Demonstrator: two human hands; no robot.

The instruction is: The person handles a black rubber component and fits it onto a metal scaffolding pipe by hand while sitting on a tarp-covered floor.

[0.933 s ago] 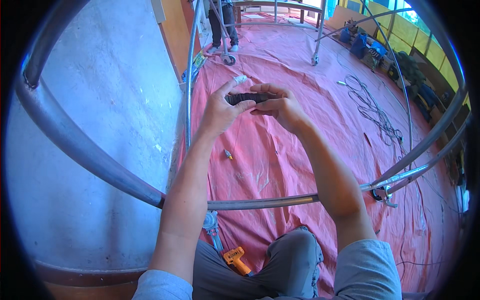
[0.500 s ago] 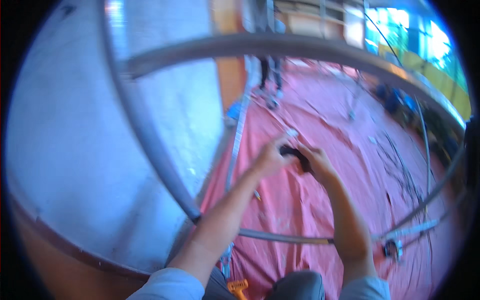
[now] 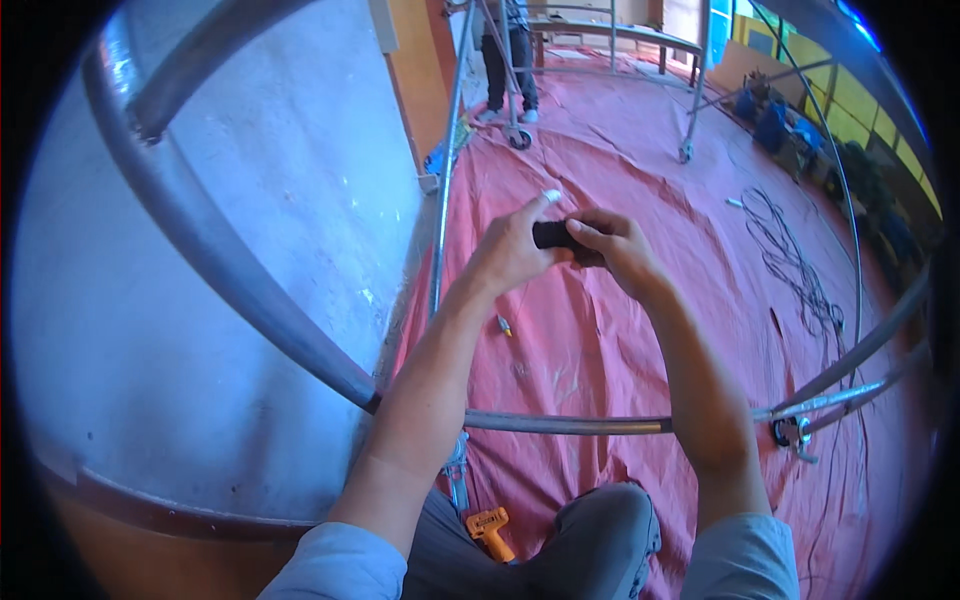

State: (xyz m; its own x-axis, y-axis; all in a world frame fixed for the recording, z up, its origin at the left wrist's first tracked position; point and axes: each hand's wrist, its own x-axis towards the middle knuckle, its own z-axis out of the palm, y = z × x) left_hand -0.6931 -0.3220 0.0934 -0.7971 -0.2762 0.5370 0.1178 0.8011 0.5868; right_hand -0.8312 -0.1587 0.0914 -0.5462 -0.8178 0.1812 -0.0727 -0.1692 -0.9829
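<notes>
My two hands meet in front of me, arms stretched out. Between them is a small dark block-like object (image 3: 553, 236), its exact kind not clear. My left hand (image 3: 508, 248) closes on its left end, with the thumb raised and something white on the tip. Over the right end curl the fingers of my right hand (image 3: 622, 248), thumb pressed on top. Close to my legs, an orange pistol-shaped power tool (image 3: 490, 533) lies low in the picture.
Grey scaffold tubes (image 3: 570, 425) frame the space around my arms. A pale wall (image 3: 250, 230) rises at left. Pink sheeting (image 3: 560, 360) covers the floor, with a small pointed item (image 3: 505, 326) and coiled cable (image 3: 785, 250) on it. Another person (image 3: 510, 65) stands far off by wheeled scaffolding.
The view has shifted and sharpened, with the far scaffolding lower in the picture. My hands sit higher in the picture, still together on the dark object, and the orange tool shows more fully.
</notes>
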